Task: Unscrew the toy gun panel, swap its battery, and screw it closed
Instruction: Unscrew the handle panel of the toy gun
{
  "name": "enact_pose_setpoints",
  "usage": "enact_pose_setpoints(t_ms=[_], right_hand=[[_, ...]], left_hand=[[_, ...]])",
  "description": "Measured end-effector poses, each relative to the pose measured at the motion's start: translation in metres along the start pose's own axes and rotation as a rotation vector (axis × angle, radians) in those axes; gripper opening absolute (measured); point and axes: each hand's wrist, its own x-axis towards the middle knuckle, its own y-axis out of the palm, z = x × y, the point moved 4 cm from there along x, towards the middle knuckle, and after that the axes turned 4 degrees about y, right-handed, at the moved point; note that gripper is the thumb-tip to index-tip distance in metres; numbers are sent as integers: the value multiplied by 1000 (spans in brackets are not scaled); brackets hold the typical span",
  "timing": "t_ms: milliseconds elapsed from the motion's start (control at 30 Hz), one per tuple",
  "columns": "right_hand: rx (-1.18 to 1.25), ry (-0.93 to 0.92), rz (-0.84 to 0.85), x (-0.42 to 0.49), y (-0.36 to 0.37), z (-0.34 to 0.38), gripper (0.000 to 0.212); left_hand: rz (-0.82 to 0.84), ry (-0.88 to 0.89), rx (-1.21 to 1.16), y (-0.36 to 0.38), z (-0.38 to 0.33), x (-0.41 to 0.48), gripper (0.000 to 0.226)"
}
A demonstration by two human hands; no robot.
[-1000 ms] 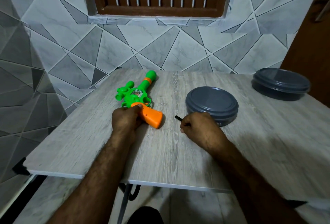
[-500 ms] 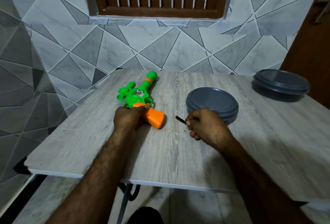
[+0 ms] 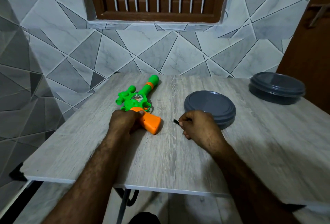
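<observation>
A green toy gun [image 3: 137,97] with an orange grip [image 3: 150,122] lies flat on the grey wood-look table [image 3: 169,161], its barrel pointing away from me. My left hand [image 3: 125,120] is closed over the top of the orange grip, pressing the gun down. My right hand [image 3: 198,125] is a fist just right of the grip, shut on a small black screwdriver [image 3: 176,122]; only its dark end sticks out to the left and a bit of metal shows under the fist. The battery panel is not visible.
A grey round lid or plate [image 3: 210,107] lies upside down directly behind my right hand. A grey lidded bowl [image 3: 276,88] stands at the far right of the table. A tiled wall runs along the back and left. The table's near edge is close to me.
My right hand has turned from resting on the table to a raised fist around the screwdriver and slid slightly nearer. My left hand stays on the gun's grip.
</observation>
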Motion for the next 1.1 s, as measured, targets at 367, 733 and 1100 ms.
enact_pose_setpoints(t_ms=[367,733,1100], right_hand=[[-122,-188,134,1,31,44,60],[-270,-177,71,18,58,53,60],[-243,-192,42,21,65,57,51]], left_hand=[[96,-103,-139,4,-2,-6,25],[155,-119,-292,10,11,-7,27],[112,-55,-330,16,13,-8,50]])
